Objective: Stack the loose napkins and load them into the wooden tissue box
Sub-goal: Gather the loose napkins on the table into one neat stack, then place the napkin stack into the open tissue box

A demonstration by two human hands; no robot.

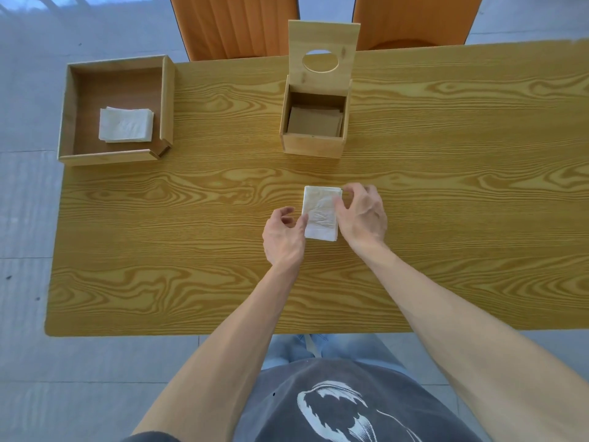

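A small stack of white napkins (319,212) lies on the wooden table (191,250) in front of me. My left hand (283,237) touches its left edge with curled fingers. My right hand (361,215) rests against its right edge, thumb and fingers pinching the far right corner. The wooden tissue box (314,143) stands behind the stack, its lid (323,36) with a round hole tipped upright. Brown sheets lie on the box's floor. A second stack of white napkins (126,125) lies in the wooden tray (71,106) at the far left.
Two orange chairs (236,23) stand behind the table's far edge. The table's near edge runs just in front of my body. Grey floor tiles surround the table.
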